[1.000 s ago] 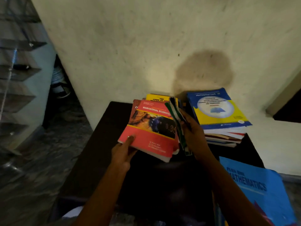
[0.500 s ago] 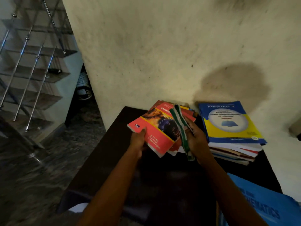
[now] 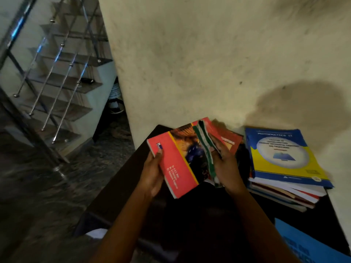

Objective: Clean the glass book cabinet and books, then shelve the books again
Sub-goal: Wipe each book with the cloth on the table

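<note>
In the centre of the frame the left hand (image 3: 153, 171) grasps the red book (image 3: 180, 162) by its near left edge, thumb on the cover and fingers underneath, so the book is tilted up off the dark table (image 3: 121, 186) with its face towards the camera. That hold seems meant to give the other hand a firm, bare surface to work on. The right hand (image 3: 226, 168) is clenched round a bunched green-and-white striped cloth (image 3: 206, 154), which lies across the right part of the cover; I judge the step in hand to be wiping this book.

Just behind the cloth, towards the wall (image 3: 190, 54), a second red book (image 3: 228, 139) shows from under the first one. Whether it rests on the table or on more books is hidden.

At the right of the frame a stack of books (image 3: 281, 154) lies flat with a blue-and-yellow mathematics title on top, close to the right hand but not touching it. It looks like a sorting pile, though I cannot tell whether it is the cleaned or the uncleaned one. A large blue book (image 3: 307, 245) sits at the lower right corner, partly cut off.

The glass cabinet is nowhere in view — only a staircase (image 3: 57, 82) with metal rails fills the upper left — so shelving seems well ahead.
</note>
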